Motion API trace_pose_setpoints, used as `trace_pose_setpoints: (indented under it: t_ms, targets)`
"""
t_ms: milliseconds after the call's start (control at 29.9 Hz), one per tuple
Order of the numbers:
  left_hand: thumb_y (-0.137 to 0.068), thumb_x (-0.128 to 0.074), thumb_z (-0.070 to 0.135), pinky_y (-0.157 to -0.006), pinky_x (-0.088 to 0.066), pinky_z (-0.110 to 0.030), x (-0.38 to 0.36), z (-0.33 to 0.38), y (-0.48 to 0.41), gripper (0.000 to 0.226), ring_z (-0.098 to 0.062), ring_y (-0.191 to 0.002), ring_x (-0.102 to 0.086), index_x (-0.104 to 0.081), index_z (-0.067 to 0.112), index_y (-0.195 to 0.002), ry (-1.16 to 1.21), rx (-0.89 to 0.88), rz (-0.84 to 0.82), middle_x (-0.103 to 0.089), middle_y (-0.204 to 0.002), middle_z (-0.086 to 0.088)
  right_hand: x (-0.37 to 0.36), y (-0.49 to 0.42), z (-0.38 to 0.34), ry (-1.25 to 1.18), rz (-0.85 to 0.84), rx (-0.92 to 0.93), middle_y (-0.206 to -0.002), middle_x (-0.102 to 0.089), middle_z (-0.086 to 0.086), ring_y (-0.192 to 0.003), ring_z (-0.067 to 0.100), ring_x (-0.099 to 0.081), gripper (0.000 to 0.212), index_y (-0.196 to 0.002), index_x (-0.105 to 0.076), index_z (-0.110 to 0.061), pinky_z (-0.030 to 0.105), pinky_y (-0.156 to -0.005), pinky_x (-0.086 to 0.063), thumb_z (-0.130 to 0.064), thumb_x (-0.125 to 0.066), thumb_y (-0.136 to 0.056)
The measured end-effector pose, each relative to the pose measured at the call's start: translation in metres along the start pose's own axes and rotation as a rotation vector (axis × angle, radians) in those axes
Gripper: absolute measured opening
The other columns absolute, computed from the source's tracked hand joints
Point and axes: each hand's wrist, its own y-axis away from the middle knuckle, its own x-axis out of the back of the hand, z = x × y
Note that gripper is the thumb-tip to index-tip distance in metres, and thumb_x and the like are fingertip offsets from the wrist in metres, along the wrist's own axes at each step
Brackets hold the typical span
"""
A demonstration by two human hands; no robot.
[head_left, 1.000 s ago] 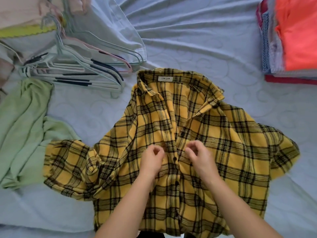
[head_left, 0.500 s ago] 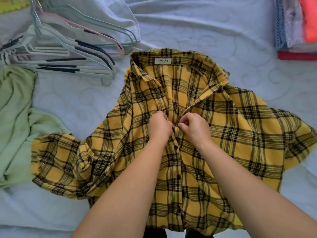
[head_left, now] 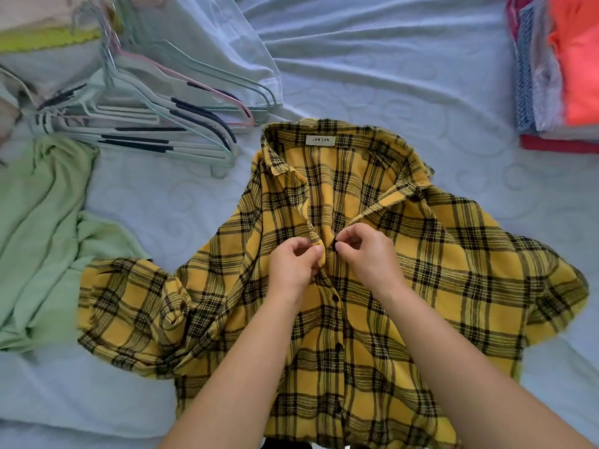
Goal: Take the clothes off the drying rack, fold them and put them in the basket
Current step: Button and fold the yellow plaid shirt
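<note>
A yellow and black plaid shirt (head_left: 437,273) lies face up on the pale bed sheet (head_left: 372,59), collar at the far end, sleeves spread to both sides. My left hand (head_left: 293,267) pinches the left front edge of the shirt at chest height. My right hand (head_left: 366,251) pinches the right front edge with a dark button between thumb and finger. The two hands sit close together at the shirt's opening. Below them the front is buttoned; above them the collar lies open.
A pile of plastic hangers (head_left: 146,124) lies at the far left. A light green garment (head_left: 39,228) is spread along the left edge. A stack of folded clothes (head_left: 557,69), topped by an orange piece, sits at the far right.
Both hands have moved up the shirt's front from the lower chest to a higher button. The view has shifted slightly.
</note>
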Motion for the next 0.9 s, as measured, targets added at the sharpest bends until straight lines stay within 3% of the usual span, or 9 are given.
trace_pose_setpoints:
  t_ms: [134,301,434,668,802,902]
  targets:
    - [-0.082,-0.067,0.014,-0.076,-0.054,-0.038,-0.005,-0.001,-0.004,0.004,-0.022,-0.080,-0.063,-0.064,0.012,-0.085,-0.195,-0.116,0.005,-0.064,-0.080,-0.002,-0.002,0.003,-0.003,-0.040,-0.030,0.007,-0.080,-0.060,-0.009,-0.071,-0.003,-0.051,0.007,-0.092,-0.066,-0.015,0.008,-0.061,-0.039,-0.016,-0.063,-0.085]
    - [-0.085,-0.062,0.005,-0.064,-0.053,-0.020,-0.003,0.002,-0.001,0.006,-0.012,-0.069,-0.060,-0.064,0.006,-0.091,-0.043,-0.043,-0.090,-0.063,-0.076,-0.002,-0.001,0.002,-0.004,-0.054,-0.029,-0.005,-0.083,-0.063,-0.005,-0.076,0.009,-0.056,0.007,-0.091,-0.066,-0.015,0.016,-0.064,-0.044,-0.015,-0.063,-0.085]
    - [-0.087,-0.055,0.000,-0.073,-0.053,-0.024,0.001,0.002,-0.001,0.017,-0.011,-0.074,-0.061,-0.064,0.015,-0.085,0.092,0.038,-0.176,-0.065,-0.079,0.000,0.000,0.001,-0.005,-0.099,-0.043,-0.031,-0.083,-0.064,-0.004,-0.079,0.012,-0.059,0.005,-0.089,-0.065,-0.017,0.027,-0.072,-0.050,-0.015,-0.063,-0.085]
    - [-0.087,-0.060,0.006,-0.066,-0.052,-0.023,0.002,0.006,-0.012,0.012,-0.014,-0.072,-0.061,-0.063,0.013,-0.078,0.012,0.064,-0.198,-0.064,-0.077,-0.003,-0.001,0.007,-0.006,-0.051,-0.086,0.035,-0.093,-0.061,-0.004,-0.083,0.008,-0.056,0.017,-0.102,-0.062,-0.015,0.009,-0.068,-0.041,-0.019,-0.063,-0.086]
    - [-0.085,-0.064,0.010,-0.067,-0.051,-0.023,0.003,0.013,-0.014,0.013,-0.012,-0.068,-0.060,-0.063,0.014,-0.073,-0.059,0.059,-0.255,-0.064,-0.072,0.000,-0.001,0.009,-0.005,-0.011,-0.082,0.051,-0.094,-0.057,-0.003,-0.082,0.009,-0.054,0.017,-0.099,-0.055,-0.016,0.013,-0.069,-0.044,-0.018,-0.064,-0.085]
    - [-0.086,-0.061,0.007,-0.064,-0.050,-0.019,0.006,0.014,-0.016,0.013,-0.010,-0.066,-0.059,-0.063,0.012,-0.075,-0.081,-0.007,-0.285,-0.063,-0.071,0.000,0.002,0.007,-0.007,-0.022,-0.062,0.039,-0.090,-0.060,-0.005,-0.083,0.008,-0.056,0.012,-0.097,-0.061,-0.016,0.016,-0.073,-0.046,-0.017,-0.064,-0.085]
